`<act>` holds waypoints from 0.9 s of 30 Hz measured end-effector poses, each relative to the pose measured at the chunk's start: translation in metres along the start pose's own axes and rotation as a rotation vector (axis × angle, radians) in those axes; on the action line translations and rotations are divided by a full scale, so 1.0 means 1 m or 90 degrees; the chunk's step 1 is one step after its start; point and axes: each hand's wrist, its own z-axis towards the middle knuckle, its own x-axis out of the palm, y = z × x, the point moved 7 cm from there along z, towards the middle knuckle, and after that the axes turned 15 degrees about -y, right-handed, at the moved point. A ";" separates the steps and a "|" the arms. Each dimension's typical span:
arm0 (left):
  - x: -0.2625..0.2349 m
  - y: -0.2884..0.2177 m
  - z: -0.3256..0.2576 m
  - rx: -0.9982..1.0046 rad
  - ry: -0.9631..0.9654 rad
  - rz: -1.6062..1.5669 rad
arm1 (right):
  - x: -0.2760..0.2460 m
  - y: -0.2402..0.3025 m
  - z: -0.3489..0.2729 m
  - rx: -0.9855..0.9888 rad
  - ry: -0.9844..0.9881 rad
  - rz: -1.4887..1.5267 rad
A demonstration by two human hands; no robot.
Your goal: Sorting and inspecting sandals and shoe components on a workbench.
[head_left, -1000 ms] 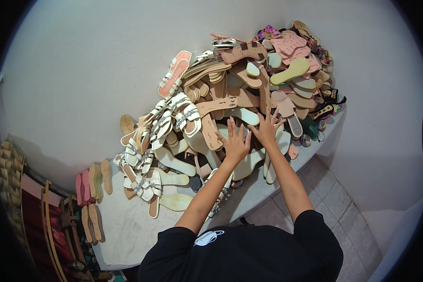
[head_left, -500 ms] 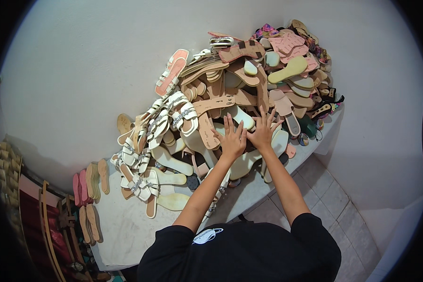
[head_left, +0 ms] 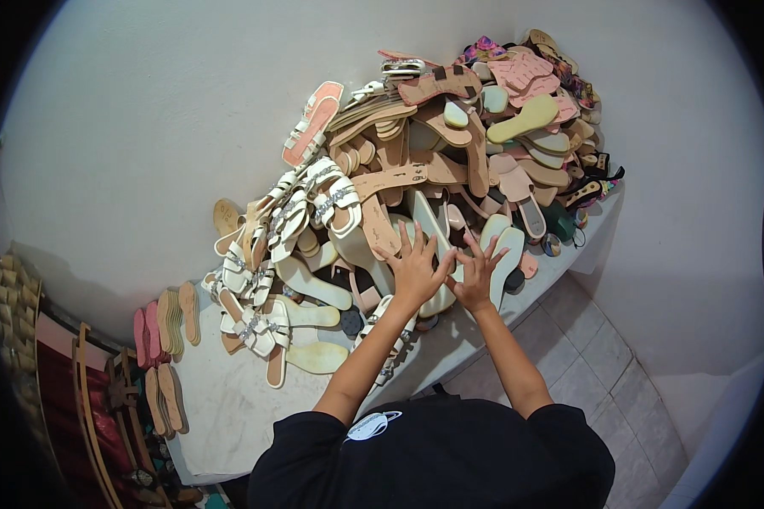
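Where the hands meet the heap, a long pale sole [head_left: 430,222] lies near the middle of the view, pointing between eleven and twelve o'clock. The left hand [head_left: 416,273] is at its near end, fingers fanned toward twelve; the right hand [head_left: 475,282], just beside it at three o'clock, also has spread fingers, over other pale soles [head_left: 506,254]. Neither is clenched; whether the thumbs pinch an edge cannot be told. Compared with half a second ago, both hands sit lower, toward six, the right more so; the long sole points more steeply upward, and a pink strap [head_left: 456,219] shows beyond. Outward from the hands, tan insoles [head_left: 392,178] lie at eleven, white sandals [head_left: 338,199] at ten, a yellowish sole [head_left: 526,119] at one, and bare table [head_left: 221,416] at eight.
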 end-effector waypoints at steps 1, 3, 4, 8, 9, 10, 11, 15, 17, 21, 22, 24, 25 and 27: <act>-0.002 0.002 -0.006 -0.014 0.017 -0.010 | -0.004 0.003 0.000 0.001 0.002 0.000; -0.010 0.003 -0.011 -0.031 0.036 -0.020 | -0.012 0.017 -0.001 -0.069 0.021 0.033; -0.016 0.003 -0.013 -0.055 0.042 -0.031 | -0.015 0.019 -0.003 -0.078 0.021 0.053; -0.031 0.013 -0.018 -0.167 0.089 -0.119 | -0.027 0.051 0.001 -0.294 0.002 0.030; -0.032 0.018 -0.022 -0.224 0.123 -0.167 | -0.030 0.054 0.003 -0.293 0.003 0.033; -0.041 0.016 -0.021 -0.226 0.077 -0.215 | -0.031 0.061 0.000 -0.356 0.035 0.037; -0.045 0.020 -0.021 -0.228 0.077 -0.213 | -0.030 0.067 -0.003 -0.419 0.066 0.041; -0.055 0.031 -0.034 -0.270 0.127 -0.285 | -0.038 0.082 0.002 -0.479 0.112 0.101; -0.060 0.034 -0.043 -0.371 0.166 -0.480 | -0.039 0.090 0.000 -0.487 0.131 0.102; -0.072 0.045 -0.062 -0.476 0.118 -0.804 | -0.034 0.110 -0.021 -0.424 0.198 0.136; -0.071 0.053 -0.074 -0.560 0.126 -0.814 | -0.031 0.116 -0.027 -0.404 0.228 0.142; -0.079 0.067 -0.089 -0.610 0.135 -0.834 | -0.028 0.130 -0.037 -0.393 0.253 0.148; -0.082 0.073 -0.097 -0.654 0.149 -0.855 | -0.027 0.139 -0.041 -0.395 0.258 0.155; -0.097 0.084 -0.105 -0.665 0.149 -0.851 | -0.030 0.156 -0.046 -0.320 0.253 0.271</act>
